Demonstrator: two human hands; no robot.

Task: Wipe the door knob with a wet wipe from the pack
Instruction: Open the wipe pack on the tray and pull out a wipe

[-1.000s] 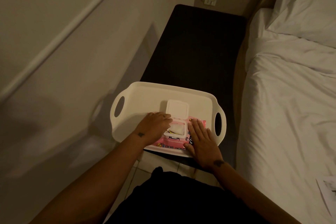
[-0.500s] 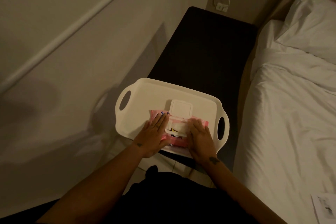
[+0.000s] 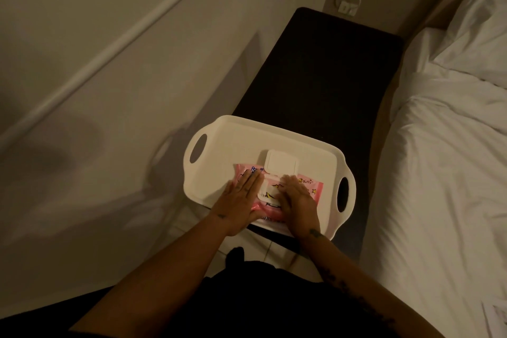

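- Plainly, the left hand (image 3: pixel 241 200) lies flat and spread on the pink wipe pack (image 3: pixel 310 186), pinning it.
- At the opening the right hand (image 3: pixel 297 200) is bent over; whether it has pinched a wipe, I cannot tell.
- With the flip lid (image 3: pixel 281 162) up, the pack sits in a white tray (image 3: pixel 233 143) on a dark bench (image 3: pixel 329 68).
- Drawing a wipe is the step; next, pull one free. No door knob in sight.

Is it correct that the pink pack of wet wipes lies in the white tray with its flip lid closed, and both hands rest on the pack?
Not quite. The head view shows the flip lid open, folded back above the pink pack. The rest holds: the pack lies in the white tray, and the left hand and right hand both rest on it.
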